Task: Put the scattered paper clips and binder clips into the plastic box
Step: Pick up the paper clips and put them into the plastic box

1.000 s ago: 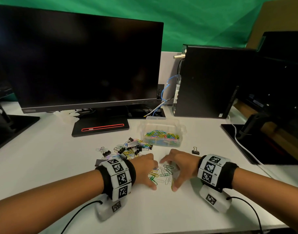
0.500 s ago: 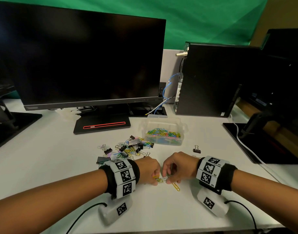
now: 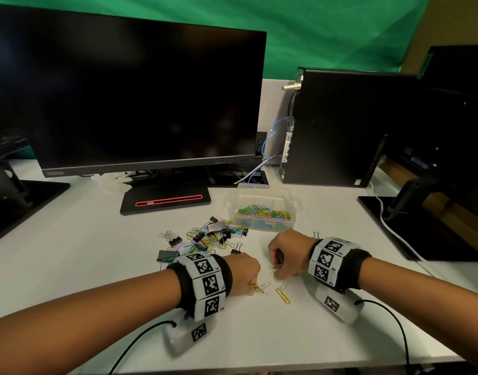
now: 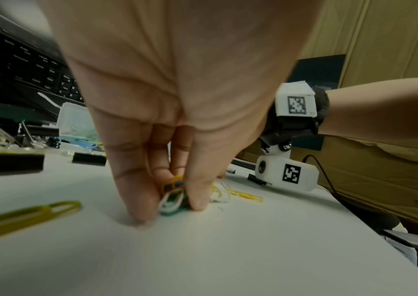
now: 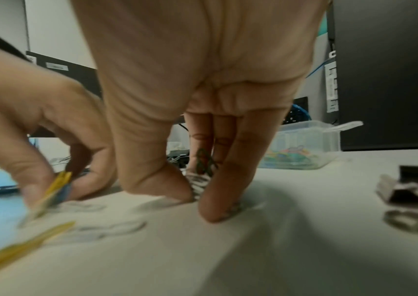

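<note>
Desk top: smooth matt white, looks laminate. Plastic box: clear, slightly glossy, w/ coloured coated-wire paper clips inside. Binder clips: black matt bodies w/ shiny metal handles. Loose yellow clip: smooth coated wire. Monitor: dark glossy screen, matt black plastic base. PC tower: matt black. Backdrop: green cloth. Wrist bands: black fabric, white matt plastic blocks.

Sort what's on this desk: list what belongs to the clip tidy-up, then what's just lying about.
Job:
clear plastic box
pile of coloured paper clips and black binder clips
loose yellow paper clip
left hand
right hand

Lying about:
black monitor
black computer tower
</note>
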### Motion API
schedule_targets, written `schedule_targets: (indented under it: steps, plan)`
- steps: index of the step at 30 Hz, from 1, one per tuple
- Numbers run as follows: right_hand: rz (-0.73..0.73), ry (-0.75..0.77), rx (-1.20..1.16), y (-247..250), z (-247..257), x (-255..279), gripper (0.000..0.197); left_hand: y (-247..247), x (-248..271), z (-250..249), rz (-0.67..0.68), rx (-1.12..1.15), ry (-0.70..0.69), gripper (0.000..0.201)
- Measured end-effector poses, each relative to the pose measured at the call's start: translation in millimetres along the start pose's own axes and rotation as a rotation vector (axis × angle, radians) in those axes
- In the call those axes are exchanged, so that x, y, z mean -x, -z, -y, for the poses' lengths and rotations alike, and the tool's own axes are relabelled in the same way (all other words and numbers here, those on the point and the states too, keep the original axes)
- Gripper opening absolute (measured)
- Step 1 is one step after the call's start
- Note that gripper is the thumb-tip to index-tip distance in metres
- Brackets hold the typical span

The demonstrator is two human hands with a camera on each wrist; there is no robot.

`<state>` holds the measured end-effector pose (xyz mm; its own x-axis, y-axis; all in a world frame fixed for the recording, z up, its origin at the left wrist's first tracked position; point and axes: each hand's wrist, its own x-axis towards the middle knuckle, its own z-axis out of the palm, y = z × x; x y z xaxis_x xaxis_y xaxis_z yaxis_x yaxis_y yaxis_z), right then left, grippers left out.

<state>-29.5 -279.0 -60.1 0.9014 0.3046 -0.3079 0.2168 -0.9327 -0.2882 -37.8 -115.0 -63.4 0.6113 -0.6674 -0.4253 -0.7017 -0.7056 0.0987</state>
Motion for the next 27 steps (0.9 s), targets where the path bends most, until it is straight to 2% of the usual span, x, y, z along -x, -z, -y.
schedule_targets:
  steps: [3,7,11,15,20,23,27]
  plan:
    - [-0.036,-0.053,-0.007,8,-7,-5,0.017,2,-1,-1,0.007,-0.075,-0.013,0.024]
    - [-0.128,-0.094,-0.073,31,-13,-17,0.012,3,-3,-1,0.001,-0.152,-0.038,0.025]
    - [-0.270,-0.128,-0.227,61,-18,-36,0.009,4,-8,5,0.013,-0.052,-0.012,0.026]
    - [-0.392,-0.178,-0.220,72,-25,-57,0.009,3,-10,9,0.007,0.002,-0.018,0.018]
    - [-0.388,-0.147,-0.011,61,-38,-64,0.017,2,-9,7,0.017,-0.019,0.003,0.028]
    - [-0.400,-0.075,0.050,54,-39,-48,0.014,0,-10,7,0.017,-0.028,0.003,0.029]
    - [-0.261,0.008,0.088,36,-30,-14,0.016,-2,-10,6,0.009,-0.043,0.006,0.028]
